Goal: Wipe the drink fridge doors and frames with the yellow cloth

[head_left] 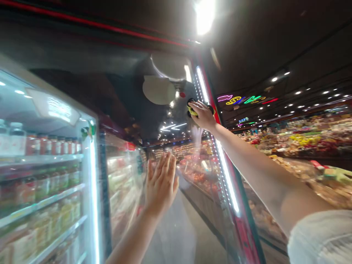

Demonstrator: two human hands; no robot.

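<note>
My left hand (161, 183) is flat against the glass of an opened refrigerator door (176, 227), fingers spread and pointing up. My right hand (202, 114) reaches up to the door's top right corner, by the lit red edge strip (224, 168). It grips a small yellow and black tool (192, 110) and presses it on the glass. The tool is largely hidden under my fingers. The glass mirrors ceiling lights and the shop behind me.
To the left stands the cooler's shelving (41, 190) with rows of bottles and jars, lit by a white strip (93, 198). On the right, produce displays (302, 146) spread under neon signs (244, 99). A bright ceiling lamp (205, 14) glares overhead.
</note>
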